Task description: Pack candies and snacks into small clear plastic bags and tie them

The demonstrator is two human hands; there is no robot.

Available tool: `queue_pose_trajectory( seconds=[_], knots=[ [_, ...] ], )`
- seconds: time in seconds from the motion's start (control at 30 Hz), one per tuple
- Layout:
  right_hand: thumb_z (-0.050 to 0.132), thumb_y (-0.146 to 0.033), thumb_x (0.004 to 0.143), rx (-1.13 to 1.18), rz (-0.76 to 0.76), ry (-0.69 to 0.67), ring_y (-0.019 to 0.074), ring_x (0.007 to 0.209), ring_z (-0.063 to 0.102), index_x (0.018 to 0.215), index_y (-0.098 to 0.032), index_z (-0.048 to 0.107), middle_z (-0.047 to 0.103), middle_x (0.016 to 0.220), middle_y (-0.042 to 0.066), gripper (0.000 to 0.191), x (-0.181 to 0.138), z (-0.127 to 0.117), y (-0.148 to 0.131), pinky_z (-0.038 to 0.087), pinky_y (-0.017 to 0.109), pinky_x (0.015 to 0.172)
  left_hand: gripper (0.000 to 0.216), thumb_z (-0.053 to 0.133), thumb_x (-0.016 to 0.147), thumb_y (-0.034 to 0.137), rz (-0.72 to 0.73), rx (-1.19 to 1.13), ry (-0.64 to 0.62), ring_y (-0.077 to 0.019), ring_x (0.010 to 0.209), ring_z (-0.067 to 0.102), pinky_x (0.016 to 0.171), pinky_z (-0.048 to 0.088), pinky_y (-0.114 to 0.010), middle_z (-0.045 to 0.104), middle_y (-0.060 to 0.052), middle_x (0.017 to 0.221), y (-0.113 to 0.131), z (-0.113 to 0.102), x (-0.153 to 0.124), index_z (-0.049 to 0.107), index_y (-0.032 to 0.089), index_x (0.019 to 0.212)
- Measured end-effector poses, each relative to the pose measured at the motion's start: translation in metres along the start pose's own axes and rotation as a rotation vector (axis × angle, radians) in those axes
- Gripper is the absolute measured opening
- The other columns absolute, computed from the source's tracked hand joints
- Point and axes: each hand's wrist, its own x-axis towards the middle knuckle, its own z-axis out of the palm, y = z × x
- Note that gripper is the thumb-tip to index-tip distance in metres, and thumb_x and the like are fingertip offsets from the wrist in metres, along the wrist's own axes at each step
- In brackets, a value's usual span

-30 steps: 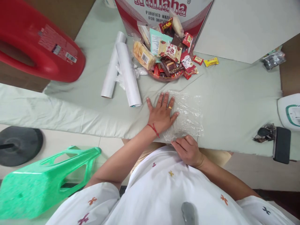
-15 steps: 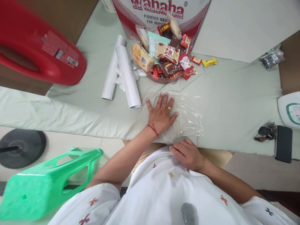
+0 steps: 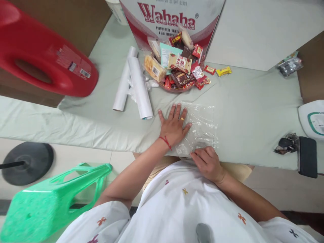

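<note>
A clear plastic bag [image 3: 202, 125] lies flat on the pale green cloth [image 3: 243, 104] near the table's front edge. My left hand [image 3: 174, 126] rests flat on the bag's left side, fingers spread. My right hand [image 3: 208, 164] is at the bag's near edge, its fingers curled and pinching the plastic there. Beyond the bag, a shallow bowl piled with wrapped snacks [image 3: 177, 67] stands in front of a Wahaha cardboard box [image 3: 172, 17].
Two white rolls [image 3: 136, 84] lie left of the snack bowl. A red stool [image 3: 45, 64] and a green stool [image 3: 50, 199] are at the left. A phone [image 3: 307, 157] and keys [image 3: 285, 144] lie at the right edge beside a white device [image 3: 312, 119].
My right hand slid a little right and forward along the bag's near edge. My left hand stays flat on the bag. The view tilted slightly.
</note>
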Motion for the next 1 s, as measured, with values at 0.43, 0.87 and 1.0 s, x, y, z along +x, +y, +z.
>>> queue_pose_trajectory(
  seconds=[0.43, 0.87, 1.0],
  knots=[
    [0.050, -0.027, 0.105, -0.022, 0.187, 0.116, 0.0200, 0.075, 0.058, 0.099, -0.019, 0.070, 0.065, 0.078, 0.005, 0.022, 0.114, -0.028, 0.102, 0.044, 0.033, 0.067, 0.065, 0.028, 0.106, 0.057, 0.108, 0.050, -0.038, -0.0310, 0.161, 0.019, 0.120, 0.004, -0.080, 0.020, -0.010, 0.174, -0.021, -0.010, -0.003, 0.031, 0.028, 0.164],
    [0.074, -0.053, 0.088, -0.003, 0.108, -0.294, 0.0302, 0.103, 0.058, 0.118, -0.014, 0.071, 0.068, 0.102, 0.011, 0.049, 0.323, -0.010, 0.195, 0.047, 0.048, 0.094, 0.064, 0.027, 0.106, 0.058, 0.101, 0.037, -0.012, -0.0288, 0.161, 0.020, 0.124, 0.007, -0.075, 0.021, -0.006, 0.174, -0.022, -0.009, -0.004, 0.032, 0.031, 0.163],
    [0.067, -0.054, 0.094, 0.071, 0.050, -0.195, 0.0270, 0.101, 0.058, 0.126, -0.015, 0.069, 0.068, 0.108, 0.010, 0.051, 0.314, -0.030, 0.206, 0.047, 0.048, 0.095, 0.064, 0.028, 0.106, 0.059, 0.107, 0.023, -0.005, -0.0301, 0.160, 0.021, 0.124, 0.008, -0.075, 0.022, -0.007, 0.174, -0.022, -0.009, -0.004, 0.033, 0.030, 0.163]
  ],
)
